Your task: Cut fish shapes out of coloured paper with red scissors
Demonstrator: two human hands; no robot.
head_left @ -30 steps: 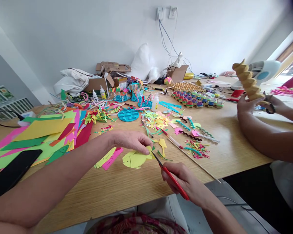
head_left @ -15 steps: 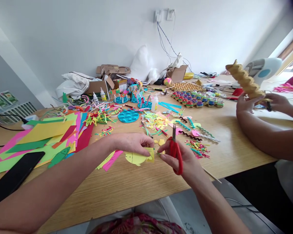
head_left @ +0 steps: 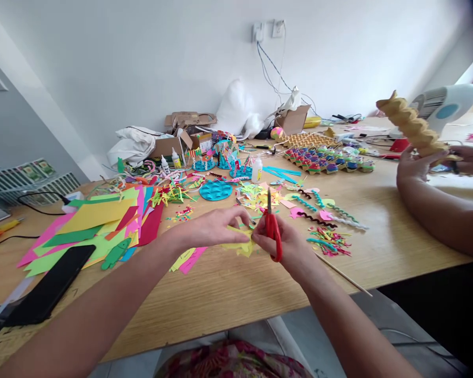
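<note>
Yellow paper fish (head_left: 244, 250), its outline blurred, sits between my two grips, over the near part of the bench (head_left: 189, 299). From the left, a black phone (head_left: 51, 289) lies partly over a spread of coloured paper (head_left: 96, 216), with a green paper fish (head_left: 116, 253) at its near edge. My left forearm rises from the lower left on a long slant, wrist gently bent, back of the hand upward. A pink paper strip (head_left: 194, 260) lies just below that wrist. My left grip (head_left: 218, 227) is closed on the yellow fish, thumb reaching right. I have the right forearm angled in from the lower right; the right grip (head_left: 289, 241) is wrapped around red-handled scissors (head_left: 274, 236), blades up. Its thumb reaches the fish's right edge; I cannot tell whether it pinches there. Farther right, beyond a thin wooden stick (head_left: 342, 273), a co-worker's hand (head_left: 420, 160) holds a tan ridged cardboard strip (head_left: 412, 126).
</note>
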